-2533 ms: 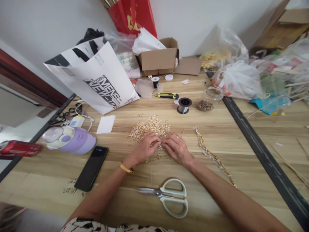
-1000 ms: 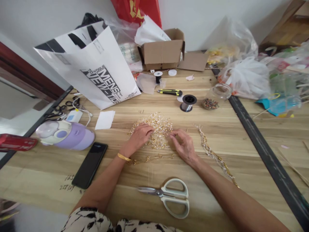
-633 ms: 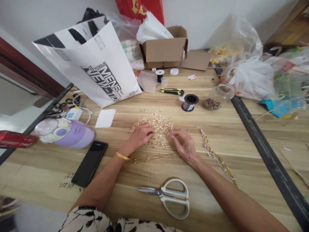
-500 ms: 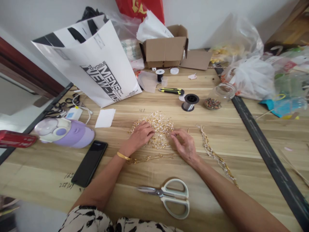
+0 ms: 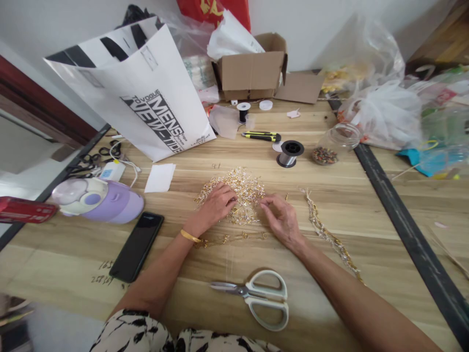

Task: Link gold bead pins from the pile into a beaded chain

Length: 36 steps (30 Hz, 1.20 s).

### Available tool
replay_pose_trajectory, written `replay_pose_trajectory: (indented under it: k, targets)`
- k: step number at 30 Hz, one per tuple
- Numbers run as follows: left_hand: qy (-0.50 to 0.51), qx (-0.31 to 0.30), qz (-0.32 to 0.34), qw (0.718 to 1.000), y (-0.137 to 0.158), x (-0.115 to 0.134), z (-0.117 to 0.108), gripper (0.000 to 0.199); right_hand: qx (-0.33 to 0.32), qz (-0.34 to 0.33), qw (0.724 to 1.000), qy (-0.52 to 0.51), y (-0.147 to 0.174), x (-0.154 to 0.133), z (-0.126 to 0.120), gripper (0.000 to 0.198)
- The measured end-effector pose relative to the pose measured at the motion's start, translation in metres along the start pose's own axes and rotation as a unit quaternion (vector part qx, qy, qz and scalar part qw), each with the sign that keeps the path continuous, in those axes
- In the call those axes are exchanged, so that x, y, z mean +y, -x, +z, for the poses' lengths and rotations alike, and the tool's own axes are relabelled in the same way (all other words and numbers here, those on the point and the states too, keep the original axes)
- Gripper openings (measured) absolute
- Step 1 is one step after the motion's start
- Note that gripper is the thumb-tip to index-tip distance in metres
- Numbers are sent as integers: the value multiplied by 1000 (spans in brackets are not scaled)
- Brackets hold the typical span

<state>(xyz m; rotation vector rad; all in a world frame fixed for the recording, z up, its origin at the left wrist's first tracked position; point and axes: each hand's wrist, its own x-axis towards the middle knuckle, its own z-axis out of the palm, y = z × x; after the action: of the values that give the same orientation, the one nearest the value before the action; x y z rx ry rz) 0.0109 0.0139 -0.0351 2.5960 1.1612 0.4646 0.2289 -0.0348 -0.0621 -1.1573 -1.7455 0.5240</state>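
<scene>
A loose pile of small gold and clear beaded pieces (image 5: 244, 188) lies on the wooden table. My left hand (image 5: 219, 201) rests on the pile's left side, fingers curled and fingertips together among the pieces. At the right edge of the pile, my right hand (image 5: 279, 215) has thumb and forefinger pinched; whatever is between them is too small to make out. Below the pile a thin gold chain (image 5: 234, 238) stretches across the wood. Several beaded strands (image 5: 330, 234) lie bundled to the right of my right hand. Nearer my body are scissors (image 5: 256, 298) with white handles.
To the left are a black phone (image 5: 137, 247), a purple bottle (image 5: 110, 200) and a white paper bag (image 5: 139, 98). Behind the pile stand a wire spool (image 5: 290, 154), a yellow-black cutter (image 5: 261, 136), a jar of beads (image 5: 330, 146) and a cardboard box (image 5: 252, 73).
The view has shifted very slightly. Both hands stay at the pile in nearly the same pose, with only small movement of the fingers.
</scene>
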Motion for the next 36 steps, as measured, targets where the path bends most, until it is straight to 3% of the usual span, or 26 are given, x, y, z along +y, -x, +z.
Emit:
replay_pose_trajectory:
  k: [17, 24, 31, 36]
  targets:
    - [96, 13, -49, 994, 0, -10, -11, 11, -3, 11, 1000, -13, 0, 0, 0, 9]
    - [141, 26, -20, 989, -1, -7, -15, 15, -5, 13, 1000, -19, 0, -2, -1, 10]
    - [83, 26, 17, 996, -1, -6, -6, 11, -7, 9, 1000, -18, -1, -3, -1, 8]
    - [4, 17, 49, 999, -2, -2, 1, 18, -6, 7, 1000, -15, 0, -2, 0, 8]
